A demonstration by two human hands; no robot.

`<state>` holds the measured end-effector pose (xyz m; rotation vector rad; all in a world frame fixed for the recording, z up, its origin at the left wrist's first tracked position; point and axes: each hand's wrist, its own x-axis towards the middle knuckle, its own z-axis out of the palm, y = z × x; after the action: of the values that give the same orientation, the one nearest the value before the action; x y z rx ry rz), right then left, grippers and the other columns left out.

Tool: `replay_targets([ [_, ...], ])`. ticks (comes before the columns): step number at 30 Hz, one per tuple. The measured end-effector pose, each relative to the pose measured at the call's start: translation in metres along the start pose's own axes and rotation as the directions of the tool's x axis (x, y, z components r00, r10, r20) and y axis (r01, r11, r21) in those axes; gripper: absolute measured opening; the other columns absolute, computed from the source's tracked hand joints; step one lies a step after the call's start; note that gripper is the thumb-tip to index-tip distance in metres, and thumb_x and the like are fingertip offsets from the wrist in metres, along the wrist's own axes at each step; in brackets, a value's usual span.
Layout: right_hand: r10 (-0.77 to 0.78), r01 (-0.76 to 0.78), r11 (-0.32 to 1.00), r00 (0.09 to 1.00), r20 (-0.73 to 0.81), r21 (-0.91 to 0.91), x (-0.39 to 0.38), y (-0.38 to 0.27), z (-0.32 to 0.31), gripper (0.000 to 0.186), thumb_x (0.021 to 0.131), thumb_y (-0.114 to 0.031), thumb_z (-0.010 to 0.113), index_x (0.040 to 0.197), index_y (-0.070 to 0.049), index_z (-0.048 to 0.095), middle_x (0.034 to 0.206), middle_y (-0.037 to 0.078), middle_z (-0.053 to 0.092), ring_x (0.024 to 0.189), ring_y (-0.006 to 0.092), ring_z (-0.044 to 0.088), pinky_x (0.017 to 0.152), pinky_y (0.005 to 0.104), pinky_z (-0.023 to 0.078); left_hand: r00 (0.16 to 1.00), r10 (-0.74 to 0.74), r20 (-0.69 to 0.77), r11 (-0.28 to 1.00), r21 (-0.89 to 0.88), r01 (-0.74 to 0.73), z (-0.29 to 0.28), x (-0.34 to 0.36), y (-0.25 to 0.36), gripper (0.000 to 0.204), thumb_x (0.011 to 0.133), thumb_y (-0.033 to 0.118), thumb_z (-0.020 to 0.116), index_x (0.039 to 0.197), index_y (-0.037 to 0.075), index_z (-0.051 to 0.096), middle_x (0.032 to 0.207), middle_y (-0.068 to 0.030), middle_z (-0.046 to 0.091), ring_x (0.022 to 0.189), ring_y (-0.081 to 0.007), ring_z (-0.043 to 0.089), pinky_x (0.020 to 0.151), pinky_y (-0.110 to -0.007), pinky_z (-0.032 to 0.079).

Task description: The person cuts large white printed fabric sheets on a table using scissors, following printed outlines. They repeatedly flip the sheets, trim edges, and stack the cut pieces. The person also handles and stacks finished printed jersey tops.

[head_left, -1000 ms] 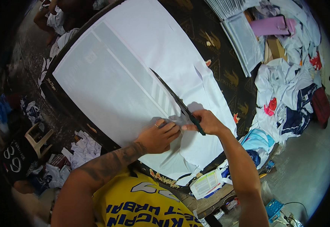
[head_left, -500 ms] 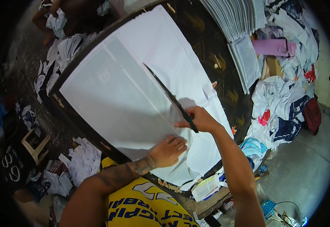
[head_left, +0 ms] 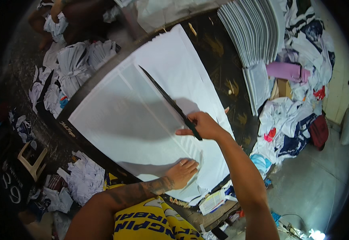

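Holding: your right hand [head_left: 204, 126] is closed round the handle end of a long dark blade [head_left: 169, 102], fingers wrapped, nothing else in it.
Left hand: your left hand [head_left: 183, 172] lies flat and spread on the white sheets [head_left: 142, 120], palm down, gripping nothing, just pressing.
Sheets: big white stack spread over the dark counter [head_left: 222, 68], near edge by your torso, far corner pointing up and away.
Blade axis: runs diagonally from your right hand up-left across the stack, tip well out over the middle of the paper.
Key relation: blade lies beyond and left of your right hand; left hand sits nearer you, below the handle, apart from the blade. Right hand is the nearer one to it.
Creases: faint fold lines between the two hands, hard to read.
Surroundings: stacked grey-white sheets [head_left: 258, 36] at the counter's far right, heaps of clothes [head_left: 298, 116] beyond, crumpled paper [head_left: 84, 178] on the floor left.
Hidden: can't tell whether the blade edge touches the paper or hovers; its handle is covered by your fingers. Counter's near edge is cut off by your shirt.
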<state>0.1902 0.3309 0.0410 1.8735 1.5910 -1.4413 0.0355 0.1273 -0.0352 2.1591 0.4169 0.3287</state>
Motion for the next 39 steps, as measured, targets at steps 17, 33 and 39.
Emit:
replay_targets([
  [17,0.150,0.031,0.952,0.823,-0.548,0.306,-0.118,0.034,0.088,0.063,0.087,-0.061,0.084,0.078,-0.001,0.070,0.062,0.015,0.060,0.057,0.0290,0.056,0.062,0.0435,0.048,0.785,-0.413,-0.461,0.829,0.166,0.534,-0.181,0.028,-0.083,0.067,0.097,0.020,0.071,0.155,-0.003,0.049,0.157,-0.0254,0.051,0.152,-0.0413,0.043,0.129,-0.055,0.028],
  [33,0.951,0.061,-0.117,0.296,0.094,0.991,-0.359,-0.024,0.618,0.063,0.082,-0.059,0.089,0.070,-0.001,0.068,0.057,0.012,0.056,0.055,0.0264,0.049,0.057,0.0427,0.042,0.159,0.775,0.612,0.615,-0.670,-0.415,0.145,-0.010,0.287,0.076,0.091,0.025,0.081,0.157,0.003,0.051,0.151,-0.0338,0.048,0.140,-0.0466,0.051,0.121,-0.050,0.038],
  [39,0.965,0.219,-0.071,0.261,0.012,0.973,-0.338,-0.029,0.590,0.064,0.083,-0.059,0.088,0.070,0.000,0.065,0.056,0.013,0.052,0.053,0.0262,0.045,0.056,0.0429,0.039,0.706,0.517,0.483,0.817,-0.035,-0.575,0.143,0.078,0.175,0.031,0.094,0.014,0.076,0.124,0.007,0.073,0.115,-0.0173,0.069,0.113,-0.0345,0.064,0.098,-0.047,0.052],
])
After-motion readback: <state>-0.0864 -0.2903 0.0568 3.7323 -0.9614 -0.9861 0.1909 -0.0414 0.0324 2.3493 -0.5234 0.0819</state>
